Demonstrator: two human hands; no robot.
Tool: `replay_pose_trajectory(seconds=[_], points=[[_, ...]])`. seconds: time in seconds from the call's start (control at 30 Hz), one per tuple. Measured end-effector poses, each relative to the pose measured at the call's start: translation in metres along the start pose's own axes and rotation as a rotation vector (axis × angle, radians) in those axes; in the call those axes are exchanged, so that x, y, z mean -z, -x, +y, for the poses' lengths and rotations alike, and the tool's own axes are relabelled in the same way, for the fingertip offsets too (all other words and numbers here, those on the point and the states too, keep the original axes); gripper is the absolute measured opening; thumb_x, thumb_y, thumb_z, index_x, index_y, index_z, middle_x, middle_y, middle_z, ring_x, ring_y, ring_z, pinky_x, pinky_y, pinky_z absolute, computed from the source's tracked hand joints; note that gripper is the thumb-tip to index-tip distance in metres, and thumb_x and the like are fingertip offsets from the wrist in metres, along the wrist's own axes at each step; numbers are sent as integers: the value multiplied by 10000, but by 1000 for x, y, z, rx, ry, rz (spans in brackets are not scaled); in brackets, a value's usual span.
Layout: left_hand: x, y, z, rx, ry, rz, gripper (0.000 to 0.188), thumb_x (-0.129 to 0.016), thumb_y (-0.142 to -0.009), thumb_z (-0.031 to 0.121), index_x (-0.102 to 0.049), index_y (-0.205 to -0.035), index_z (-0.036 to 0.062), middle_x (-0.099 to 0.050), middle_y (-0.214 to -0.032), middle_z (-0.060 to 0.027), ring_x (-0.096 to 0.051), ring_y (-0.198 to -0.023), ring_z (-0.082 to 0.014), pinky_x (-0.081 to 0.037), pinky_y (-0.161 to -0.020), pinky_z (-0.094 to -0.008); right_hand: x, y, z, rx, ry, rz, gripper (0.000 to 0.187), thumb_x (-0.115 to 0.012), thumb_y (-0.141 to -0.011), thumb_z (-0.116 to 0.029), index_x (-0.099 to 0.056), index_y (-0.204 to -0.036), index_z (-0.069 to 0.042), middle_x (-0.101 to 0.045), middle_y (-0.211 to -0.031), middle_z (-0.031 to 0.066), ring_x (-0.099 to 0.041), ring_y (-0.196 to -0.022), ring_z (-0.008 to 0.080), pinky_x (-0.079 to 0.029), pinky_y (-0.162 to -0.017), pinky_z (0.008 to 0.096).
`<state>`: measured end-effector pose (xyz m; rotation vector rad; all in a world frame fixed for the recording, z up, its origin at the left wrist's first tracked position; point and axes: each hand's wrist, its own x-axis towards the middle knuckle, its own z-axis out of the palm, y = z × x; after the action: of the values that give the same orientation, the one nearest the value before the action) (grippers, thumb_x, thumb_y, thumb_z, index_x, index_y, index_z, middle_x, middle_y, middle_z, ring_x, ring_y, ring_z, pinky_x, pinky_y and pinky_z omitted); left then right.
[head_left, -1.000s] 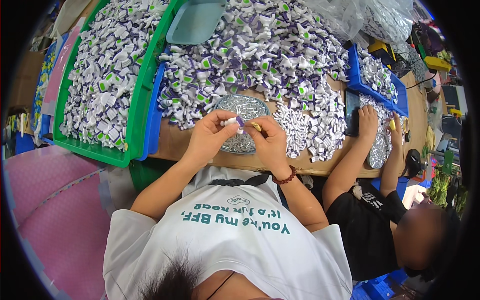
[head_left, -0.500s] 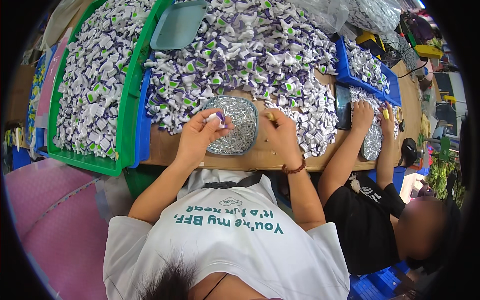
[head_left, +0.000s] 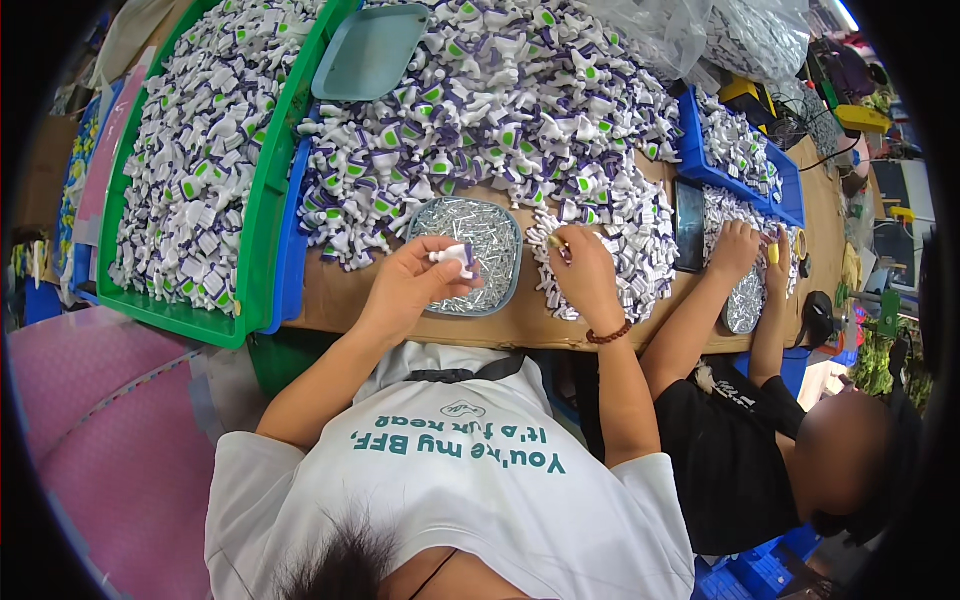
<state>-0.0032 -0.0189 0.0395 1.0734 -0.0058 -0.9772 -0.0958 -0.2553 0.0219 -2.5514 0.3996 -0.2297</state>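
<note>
My left hand (head_left: 402, 288) pinches a small white-and-purple plastic piece (head_left: 456, 258) between thumb and fingers. It is held over the left part of a grey-blue tray (head_left: 517, 262) full of thin silvery metal pins (head_left: 462, 222). To the right of the tray, my right hand (head_left: 584, 272) is at the edge of a heap of small white parts (head_left: 634, 262). Its fingers are curled together, with a yellowish cover (head_left: 556, 242) on one fingertip. Whatever those fingers may hold is too small or hidden to make out.
A large heap of white, purple and green pieces (head_left: 500, 110) covers the far table. At left stands a green crate (head_left: 262, 165) of similar pieces. A flat tray (head_left: 370, 55) lies on the heap. On my right, a co-worker's hands (head_left: 737, 250) work by a blue bin (head_left: 735, 172).
My right hand has moved slightly right and away from me, from beside the pin tray to the white parts. My left hand still holds the piece, now turned to show more white.
</note>
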Motion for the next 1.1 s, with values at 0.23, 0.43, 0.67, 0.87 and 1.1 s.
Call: replay_pose_trajectory(seconds=[0.23,0.43,0.67,0.87,1.1], points=[[-7,0,-2,139,106,-58,232,-536,-909,61,-497,-1126,-11,-603,-1022,-134,-645,-900,-238,-547,-759,-256,8,6,-60,-171,-772,-201,139,-666,-789,-38,-654,-923,-1,-655,-824,58,-604,-739,108,-468,-669,229],[-5,0,-1,165,143,-57,210,-531,-912,67,-511,-1102,-18,-602,-1015,-129,-645,-900,-231,-547,-759,-251,-2,10,-59,-83,-780,-185,132,-666,-785,-44,-666,-911,-4,-656,-834,65,-595,-738,114,-461,-660,238],[1,-1,-6,281,338,-108,192,-538,-907,72,-536,-1072,-26,-623,-965,-141,-652,-879,-227,-561,-723,-212,-5,12,-56,60,-762,-166,141,-660,-744,-6,-671,-884,-18,-635,-786,76,-579,-700,166,-446,-620,269],[13,-5,-17,368,418,-130,217,-559,-898,78,-540,-1081,-37,-622,-972,-124,-651,-877,-227,-557,-741,-224,-2,18,-62,223,-600,-115,176,-623,-698,47,-654,-858,-19,-596,-756,93,-568,-679,231,-441,-601,289],[-10,4,3,46,-8,-119,255,-559,-861,-33,-539,-1115,-17,-582,-1040,-127,-628,-918,-199,-538,-773,-241,-3,21,-64,81,-629,-103,116,-644,-746,8,-653,-858,-18,-600,-761,82,-566,-661,192,-441,-590,278]])
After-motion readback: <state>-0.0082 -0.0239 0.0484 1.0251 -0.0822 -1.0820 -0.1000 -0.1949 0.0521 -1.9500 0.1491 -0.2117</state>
